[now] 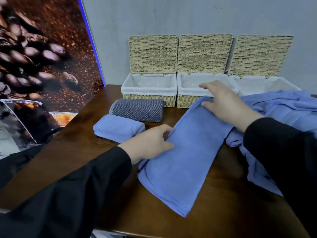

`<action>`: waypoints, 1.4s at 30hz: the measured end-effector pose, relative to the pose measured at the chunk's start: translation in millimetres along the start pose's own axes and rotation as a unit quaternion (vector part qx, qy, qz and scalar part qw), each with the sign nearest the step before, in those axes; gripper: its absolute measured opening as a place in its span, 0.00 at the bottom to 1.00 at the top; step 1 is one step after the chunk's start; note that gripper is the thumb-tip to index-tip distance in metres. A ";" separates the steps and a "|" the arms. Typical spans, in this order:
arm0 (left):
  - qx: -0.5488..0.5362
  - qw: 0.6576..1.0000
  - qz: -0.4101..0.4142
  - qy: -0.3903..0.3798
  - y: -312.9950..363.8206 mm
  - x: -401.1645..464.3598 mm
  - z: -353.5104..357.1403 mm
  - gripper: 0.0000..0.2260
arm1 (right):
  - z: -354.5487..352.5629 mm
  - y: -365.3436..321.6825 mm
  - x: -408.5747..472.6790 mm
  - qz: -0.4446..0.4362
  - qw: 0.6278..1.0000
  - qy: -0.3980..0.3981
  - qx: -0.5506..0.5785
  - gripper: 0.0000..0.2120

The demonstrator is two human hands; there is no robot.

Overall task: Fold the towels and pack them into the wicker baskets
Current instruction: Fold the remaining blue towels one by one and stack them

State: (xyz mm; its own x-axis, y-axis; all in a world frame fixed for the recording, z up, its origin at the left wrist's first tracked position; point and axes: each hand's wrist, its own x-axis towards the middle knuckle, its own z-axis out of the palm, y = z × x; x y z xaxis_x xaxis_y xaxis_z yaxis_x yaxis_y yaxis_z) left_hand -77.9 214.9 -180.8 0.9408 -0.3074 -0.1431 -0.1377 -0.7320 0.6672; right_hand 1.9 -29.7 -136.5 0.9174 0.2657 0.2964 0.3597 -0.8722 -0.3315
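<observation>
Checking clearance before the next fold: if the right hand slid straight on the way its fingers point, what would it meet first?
Probably the middle wicker basket: the right hand points up-left over the blue towel; depth is unclear.

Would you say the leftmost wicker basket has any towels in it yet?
Empty. The leftmost wicker basket shows only bare white lining, lid up; the grey folded towel lies on the table before it.
</observation>
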 end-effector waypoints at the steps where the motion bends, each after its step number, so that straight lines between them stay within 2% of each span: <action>1: 0.014 1.000 -0.014 -0.015 -4.0 -2.8 1.6 0.22 | 9.5 -1.8 1.4 -0.016 1.000 -0.005 -0.023 0.22; 4: 0.093 0.995 -0.017 -0.027 -13.7 -14.5 2.1 0.25 | 35.5 -11.9 -20.5 0.001 1.000 0.004 -0.007 0.08; 6: 0.091 0.995 -0.014 -0.047 -15.1 -21.6 0.0 0.24 | 52.5 -11.4 -41.2 0.046 0.996 -0.071 -0.035 0.13; 8: 0.045 0.993 -0.043 -0.097 -15.0 -31.2 -3.5 0.28 | 68.3 -3.4 -57.3 0.059 0.981 -0.160 -0.087 0.24; 10: -0.015 0.981 -0.055 -0.184 -10.1 -43.0 -11.8 0.32 | 74.4 4.0 -64.7 0.035 0.978 -0.192 -0.074 0.30; 12: -0.003 0.970 -0.048 -0.238 -7.1 -48.5 -18.6 0.28 | 74.9 9.1 -61.7 0.000 0.978 -0.206 -0.036 0.29; 13: 0.037 0.974 -0.045 -0.220 -7.1 -47.4 -18.9 0.26 | 74.1 11.3 -57.5 -0.013 0.977 -0.210 -0.027 0.28; 14: 0.092 0.982 -0.035 -0.160 -9.1 -42.6 -17.7 0.23 | 73.4 13.8 -53.1 -0.023 0.976 -0.215 -0.023 0.28; 15: 0.153 0.986 -0.001 -0.068 -12.5 -34.5 -14.6 0.20 | 73.1 15.5 -48.8 -0.033 0.975 -0.219 -0.027 0.27; 17: 0.194 0.967 0.128 0.101 -19.5 -19.1 -2.7 0.15 | 74.3 14.6 -43.7 -0.052 0.976 -0.203 -0.057 0.26; 18: 0.176 0.958 0.188 0.127 -22.5 -13.5 4.7 0.14 | 75.0 12.1 -44.4 -0.060 0.981 -0.175 -0.067 0.25; 20: 0.188 0.943 0.250 0.115 -32.1 -5.4 20.8 0.17 | 73.7 4.4 -54.4 -0.083 0.992 -0.086 -0.051 0.20; 21: 0.208 0.941 0.249 0.097 -37.2 -3.7 28.0 0.19 | 72.0 0.7 -63.2 -0.097 0.993 -0.054 -0.027 0.19; 22: 0.220 0.945 0.232 0.071 -40.8 -4.1 33.4 0.22 | 70.1 -1.8 -73.4 -0.107 0.993 -0.052 -0.008 0.20; 24: 0.225 0.956 0.190 0.013 -45.2 -10.1 38.3 0.29 | 69.1 -0.7 -93.5 -0.117 0.987 -0.106 -0.013 0.26; 26: 0.249 0.952 0.180 -0.007 -49.1 -16.2 37.0 0.32 | 68.9 5.2 -108.0 -0.110 0.982 -0.147 -0.040 0.29; 28: 0.224 0.953 0.202 0.008 -50.1 -21.6 34.3 0.29 | 65.1 7.4 -120.4 -0.117 0.985 -0.125 -0.030 0.25; 31: 0.197 0.957 0.211 -0.011 -49.1 -26.7 32.5 0.25 | 54.1 -0.3 -142.5 -0.186 0.981 -0.051 0.011 0.14; 33: 0.216 0.955 0.203 -0.017 -48.7 -29.0 33.8 0.26 | 49.7 -0.6 -157.8 -0.230 0.970 -0.075 0.031 0.11; 36: 0.226 0.950 0.213 0.018 -49.7 -32.1 37.3 0.26 | 45.8 9.6 -176.5 -0.252 0.960 -0.114 0.032 0.19; 38: 0.204 0.946 0.247 0.048 -50.9 -34.7 38.4 0.21 | 41.7 14.9 -185.2 -0.238 0.959 -0.145 0.044 0.24; 40: 0.161 0.943 0.286 0.053 -51.7 -37.5 38.0 0.13 | 39.8 16.4 -190.5 -0.232 0.957 -0.169 0.054 0.23; 42: 0.140 0.942 0.303 0.045 -51.0 -39.8 38.4 0.10 | 40.1 12.3 -192.1 -0.227 0.956 -0.177 0.055 0.21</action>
State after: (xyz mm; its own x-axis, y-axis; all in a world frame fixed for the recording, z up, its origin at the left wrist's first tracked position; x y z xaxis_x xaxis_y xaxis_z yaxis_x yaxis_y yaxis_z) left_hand -120.2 241.1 -237.2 0.6841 -0.6766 0.2724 -0.7218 -0.5743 0.3863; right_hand -163.1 -75.0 -233.3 0.6553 0.7463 0.1164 0.7327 -0.5906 -0.3382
